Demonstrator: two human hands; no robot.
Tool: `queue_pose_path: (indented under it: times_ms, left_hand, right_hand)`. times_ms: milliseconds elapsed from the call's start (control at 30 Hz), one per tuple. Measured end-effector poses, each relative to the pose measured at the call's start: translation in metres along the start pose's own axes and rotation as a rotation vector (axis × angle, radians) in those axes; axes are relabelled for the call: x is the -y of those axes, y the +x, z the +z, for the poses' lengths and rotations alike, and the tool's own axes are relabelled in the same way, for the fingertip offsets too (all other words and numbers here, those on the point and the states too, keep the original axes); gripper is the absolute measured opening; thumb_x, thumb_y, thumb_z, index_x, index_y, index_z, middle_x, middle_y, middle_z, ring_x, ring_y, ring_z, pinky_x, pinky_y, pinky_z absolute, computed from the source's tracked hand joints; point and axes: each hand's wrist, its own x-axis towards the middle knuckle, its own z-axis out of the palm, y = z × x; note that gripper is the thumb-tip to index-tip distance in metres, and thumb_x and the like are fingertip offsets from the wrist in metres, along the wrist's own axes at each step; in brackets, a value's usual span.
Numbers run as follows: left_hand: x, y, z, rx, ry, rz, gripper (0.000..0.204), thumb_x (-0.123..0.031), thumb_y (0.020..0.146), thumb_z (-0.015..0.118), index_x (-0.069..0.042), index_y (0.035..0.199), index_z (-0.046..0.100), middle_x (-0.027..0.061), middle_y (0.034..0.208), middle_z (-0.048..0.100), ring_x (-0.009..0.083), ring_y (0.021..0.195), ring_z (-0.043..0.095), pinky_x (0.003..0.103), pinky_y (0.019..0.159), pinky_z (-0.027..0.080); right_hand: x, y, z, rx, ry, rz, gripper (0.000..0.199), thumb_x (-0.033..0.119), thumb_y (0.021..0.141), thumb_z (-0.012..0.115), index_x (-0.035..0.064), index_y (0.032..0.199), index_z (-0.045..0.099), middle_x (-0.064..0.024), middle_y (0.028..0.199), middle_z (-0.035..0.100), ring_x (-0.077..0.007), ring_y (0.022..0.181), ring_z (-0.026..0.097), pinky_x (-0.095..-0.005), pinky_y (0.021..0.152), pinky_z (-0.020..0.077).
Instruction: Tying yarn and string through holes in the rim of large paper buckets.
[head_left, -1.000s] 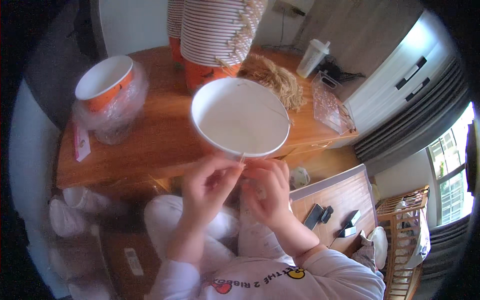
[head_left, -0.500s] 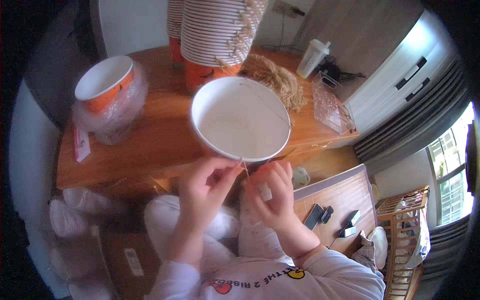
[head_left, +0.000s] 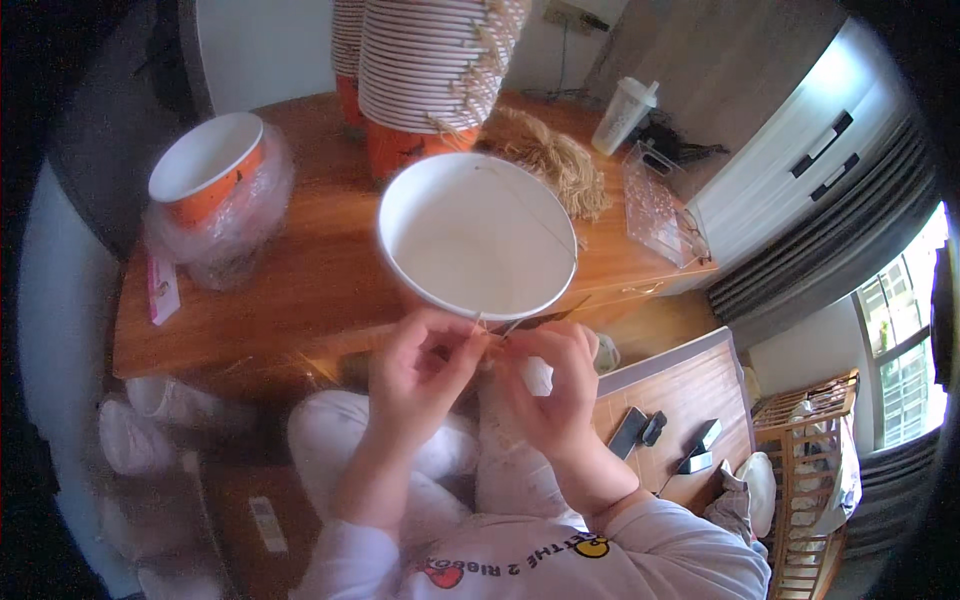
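Observation:
A white-lined paper bucket (head_left: 478, 240) stands tilted toward me at the front of the wooden table, its mouth facing up. A thin tan string (head_left: 478, 321) is pinched at the bucket's near rim by my left hand (head_left: 425, 370), thumb against forefinger. Close beside it, fingertips almost meeting, my right hand (head_left: 552, 385) pinches the string too. A strand also runs across the bucket's right inner side. The exact shape of the string between the fingers is too small to make out.
Behind the bucket rise tall stacks of orange paper buckets (head_left: 430, 85), with a bundle of tan strings (head_left: 550, 160) alongside. Another orange bucket (head_left: 205, 170) sits in clear plastic at left. At the far right are a white cup (head_left: 625, 115) and a clear tray (head_left: 660, 215).
My right hand has come in closer to the left, so the fingertips now nearly meet at the string. The bucket has shifted very slightly left.

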Motion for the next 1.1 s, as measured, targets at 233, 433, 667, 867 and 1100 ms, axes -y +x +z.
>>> queue_pose_path:
  times_ms: [233, 433, 667, 867, 1100]
  left_hand:
    - [0.004, -0.001, -0.004, -0.008, 0.012, -0.078, 0.015, -0.009, 0.088, 0.07, -0.003, 0.099, 0.061, 0.0018, 0.095, 0.067, 0.0079, 0.085, 0.062, 0.02, 0.074, 0.049]
    - [0.005, 0.002, -0.005, 0.096, -0.3, -0.12, 0.014, -0.009, 0.091, 0.067, -0.003, 0.102, 0.061, 0.0043, 0.103, 0.065, 0.0093, 0.088, 0.063, 0.021, 0.069, 0.052]
    - [0.006, 0.001, -0.013, 0.047, -0.211, -0.171, 0.013, -0.008, 0.091, 0.065, -0.004, 0.102, 0.061, 0.0032, 0.099, 0.065, 0.0102, 0.086, 0.063, 0.021, 0.065, 0.052]
    - [0.001, 0.0, -0.002, -0.128, 0.252, 0.148, 0.014, -0.006, 0.085, 0.07, -0.004, 0.097, 0.062, 0.0047, 0.09, 0.065, 0.0135, 0.079, 0.063, 0.026, 0.064, 0.05]
    - [0.002, 0.004, -0.006, -0.206, 0.636, 0.56, 0.019, -0.001, 0.077, 0.07, -0.007, 0.093, 0.062, 0.0085, 0.084, 0.061, 0.0288, 0.072, 0.059, 0.039, 0.064, 0.045]
  right_hand:
    - [-0.01, 0.007, -0.001, 0.023, -0.081, -0.153, 0.026, 0.009, 0.07, 0.079, 0.0136, 0.093, 0.069, 0.0017, 0.082, 0.065, -0.0205, 0.077, 0.056, -0.0354, 0.075, 0.0373]
    - [-0.014, 0.009, -0.001, 0.051, -0.001, -0.131, 0.023, 0.012, 0.069, 0.08, 0.016, 0.091, 0.072, 0.0014, 0.082, 0.063, -0.0204, 0.077, 0.055, -0.0349, 0.074, 0.037]
    - [-0.006, 0.017, 0.002, 0.042, -0.038, -0.177, 0.026, 0.013, 0.069, 0.079, 0.0174, 0.093, 0.073, 0.0023, 0.085, 0.063, -0.0187, 0.08, 0.055, -0.0339, 0.075, 0.0361]
    - [0.0, 0.026, 0.005, -0.04, -0.204, -0.271, 0.028, 0.014, 0.069, 0.077, 0.0201, 0.096, 0.073, 0.003, 0.091, 0.062, -0.0182, 0.082, 0.055, -0.034, 0.077, 0.0346]
    - [0.003, 0.04, 0.004, -0.005, -0.252, -0.366, 0.03, 0.021, 0.067, 0.077, 0.0225, 0.097, 0.074, 0.0035, 0.099, 0.063, -0.0177, 0.088, 0.054, -0.0351, 0.083, 0.0341]
